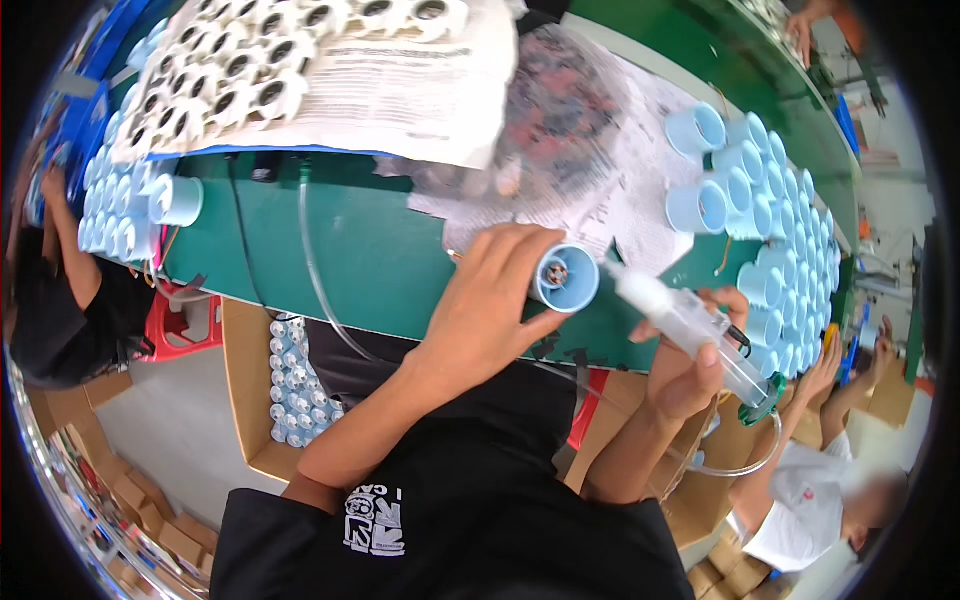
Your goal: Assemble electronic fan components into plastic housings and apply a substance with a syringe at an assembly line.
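Note:
A light blue plastic cup (584,287) lies tilted in my left hand (478,300), its opening facing up and to the right. Inside it sits a small round part with metallic and reddish bits, too small to name. My right hand (685,375) grips a clear dispensing syringe (690,318) with whitish contents and a green cap at its rear end. A clear tube runs from that cap. The syringe's nozzle points at the cup's rim from the right, with a narrow gap between them.
Blue cups (765,215) stand crowded at the right, more (120,215) at the left. White finned parts (240,65) rest on a paper-covered board (400,100). A clear hose (312,255) crosses the green table (390,250). Below is a carton (245,375) of cups; other people sit on both sides.

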Available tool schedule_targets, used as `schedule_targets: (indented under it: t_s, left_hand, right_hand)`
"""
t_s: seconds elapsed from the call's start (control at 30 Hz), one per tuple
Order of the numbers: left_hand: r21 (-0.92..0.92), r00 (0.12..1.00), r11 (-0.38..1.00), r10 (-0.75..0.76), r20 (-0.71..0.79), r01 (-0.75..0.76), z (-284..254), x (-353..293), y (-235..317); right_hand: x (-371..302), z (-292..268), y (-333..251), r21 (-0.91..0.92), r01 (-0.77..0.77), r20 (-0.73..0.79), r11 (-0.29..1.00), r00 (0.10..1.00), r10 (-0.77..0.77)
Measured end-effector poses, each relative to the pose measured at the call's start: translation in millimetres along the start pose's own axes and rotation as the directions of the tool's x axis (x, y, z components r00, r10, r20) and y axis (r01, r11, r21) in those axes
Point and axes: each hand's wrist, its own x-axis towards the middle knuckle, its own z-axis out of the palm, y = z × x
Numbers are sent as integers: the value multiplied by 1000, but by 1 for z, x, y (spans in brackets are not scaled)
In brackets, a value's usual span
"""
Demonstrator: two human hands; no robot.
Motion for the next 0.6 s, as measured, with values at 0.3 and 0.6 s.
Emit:
schedule_targets:
  t_s: [0.3,0.6]
  left_hand:
    - [33,984,999,38,-172,-33,3,-15,-1]
    - [2,987,1000,24,-159,-24,-3,-17,-2]
  right_hand:
    - [-5,23,13,378,-490,-200,786,785,586]
    - [13,64,-43,-518,-107,257,849,927,273]
